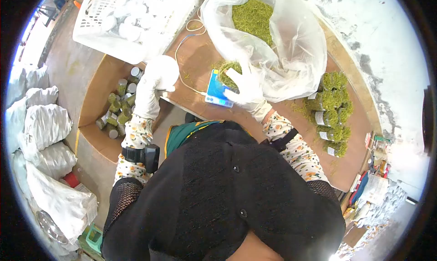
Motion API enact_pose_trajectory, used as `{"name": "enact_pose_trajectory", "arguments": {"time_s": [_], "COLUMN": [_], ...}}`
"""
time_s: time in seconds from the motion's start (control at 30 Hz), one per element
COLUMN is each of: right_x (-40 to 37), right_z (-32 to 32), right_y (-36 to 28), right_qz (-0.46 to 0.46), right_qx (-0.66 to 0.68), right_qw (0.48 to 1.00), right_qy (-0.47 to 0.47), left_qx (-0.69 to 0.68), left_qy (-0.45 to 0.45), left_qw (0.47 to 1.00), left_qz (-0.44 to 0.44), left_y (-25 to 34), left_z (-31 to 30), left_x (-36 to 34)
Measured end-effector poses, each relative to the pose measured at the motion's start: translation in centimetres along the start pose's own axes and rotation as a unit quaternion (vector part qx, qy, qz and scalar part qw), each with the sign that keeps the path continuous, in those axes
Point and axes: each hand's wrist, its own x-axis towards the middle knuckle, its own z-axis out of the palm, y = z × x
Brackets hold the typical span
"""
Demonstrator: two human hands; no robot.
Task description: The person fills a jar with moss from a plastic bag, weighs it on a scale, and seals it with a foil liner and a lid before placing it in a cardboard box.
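My right hand (249, 90), in a white glove, is at a jar of shredded green dried plant (224, 74). Its fingers and thumb curve round the jar's near right side. Under the jar is a small blue-and-white digital scale (217, 97) with a cable. My left hand (160, 75), also gloved in white, is by the table's left edge, above the cardboard box's rim. Its fingers look curled in; bright glare and the back of the hand hide what they may hold. A large clear plastic bag (296, 56) of the same green shreds (252, 19) lies open beyond the scale.
Several filled jars (330, 113) stand in rows at the table's right side, green shreds heaped on top. The cardboard box (102, 74) at left holds several jars. A white plastic basket (86, 33) with white lids (129, 31) is at upper left. White sacks (45, 124) lie far left.
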Motion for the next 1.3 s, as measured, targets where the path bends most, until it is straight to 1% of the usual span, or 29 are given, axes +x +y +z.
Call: {"name": "enact_pose_trajectory", "arguments": {"time_s": [0.03, 0.07, 0.13, 0.23, 0.27, 0.33, 0.43, 0.5, 0.53, 0.57, 0.6, 0.63, 0.67, 0.7, 0.77, 0.87, 0.9, 0.97, 1.0, 1.1, 1.23, 1.3], "right_x": [0.5, 1.3, 3.4, 6.2, 6.9, 9.0, 12.4, 14.1, 14.9, 15.9, 16.7, 17.1, 17.6, 17.2, 16.4, 16.1, 16.0, 15.8, 15.4, 14.5, 12.0, 10.5], "right_z": [-1.0, -2.3, -5.4, -5.2, -4.2, -4.1, -0.9, 1.7, 3.0, 3.7, 4.9, 6.6, 6.1, 5.9, 8.6, 6.6, 6.2, 5.0, 3.6, 1.2, 0.1, 0.8], "right_y": [-0.2, 0.1, 1.0, 7.3, 10.7, 15.3, 20.4, 23.0, 23.2, 23.8, 24.5, 26.3, 24.8, 24.7, 28.3, 25.9, 26.1, 26.7, 25.4, 26.3, 28.0, 28.2], "right_qz": [-0.003, -0.059, -0.003, 0.071, 0.120, 0.210, 0.237, 0.204, 0.184, 0.222, 0.234, 0.232, 0.230, 0.186, 0.092, 0.146, 0.163, 0.197, 0.230, 0.297, 0.354, 0.259], "right_qx": [-0.002, 0.026, 0.088, 0.136, 0.216, 0.126, 0.018, -0.058, -0.092, -0.096, -0.133, -0.162, -0.182, -0.161, -0.221, -0.224, -0.211, -0.186, -0.149, -0.040, -0.031, 0.048], "right_qw": [1.000, 0.996, 0.992, 0.970, 0.946, 0.964, 0.968, 0.969, 0.966, 0.943, 0.928, 0.921, 0.915, 0.937, 0.953, 0.943, 0.947, 0.953, 0.958, 0.951, 0.929, 0.964], "right_qy": [0.001, 0.062, 0.085, 0.190, 0.209, 0.106, -0.079, -0.128, -0.157, -0.229, -0.256, -0.266, -0.277, -0.249, -0.183, -0.197, -0.178, -0.135, -0.087, -0.077, -0.100, -0.032], "left_qx": [0.001, 0.002, -0.012, -0.009, -0.014, -0.018, -0.019, -0.015, -0.010, -0.003, -0.013, 0.005, 0.012, 0.017, 0.006, -0.010, -0.014, -0.013, -0.012, -0.023, -0.014, -0.016], "left_qy": [-0.002, -0.003, 0.011, 0.034, 0.042, 0.041, 0.061, 0.090, 0.108, 0.128, 0.114, 0.127, 0.148, 0.165, 0.176, 0.158, 0.147, 0.155, 0.159, 0.115, 0.086, 0.084], "left_qw": [1.000, 1.000, 1.000, 0.999, 0.999, 0.999, 0.997, 0.995, 0.993, 0.990, 0.992, 0.990, 0.986, 0.983, 0.980, 0.984, 0.986, 0.985, 0.984, 0.990, 0.993, 0.993], "left_qz": [0.000, 0.002, -0.001, -0.011, -0.011, -0.018, -0.035, -0.046, -0.049, -0.056, -0.053, -0.067, -0.075, -0.083, -0.091, -0.084, -0.079, -0.077, -0.077, -0.082, -0.076, -0.076], "left_y": [-0.1, -0.1, 0.0, -0.2, -0.4, -0.7, -0.9, -0.8, -0.6, -0.6, -1.0, -1.4, -1.5, -1.6, -1.9, -2.1, -2.0, -1.9, -1.8, -1.1, -1.2, -1.1], "left_z": [-0.1, -0.4, -0.1, -0.1, -0.2, -0.7, -0.9, -0.8, -0.7, -0.9, -1.6, -2.4, -2.7, -2.7, -2.9, -2.8, -2.7, -2.2, -1.9, -1.1, -0.6, 0.0], "left_x": [0.0, 0.1, 0.0, -0.1, -0.2, -0.5, -0.8, -1.7, -1.8, -2.0, -2.3, -2.6, -3.0, -3.2, -3.1, -2.9, -2.9, -2.6, -2.3, -1.9, -1.5, -1.6]}}
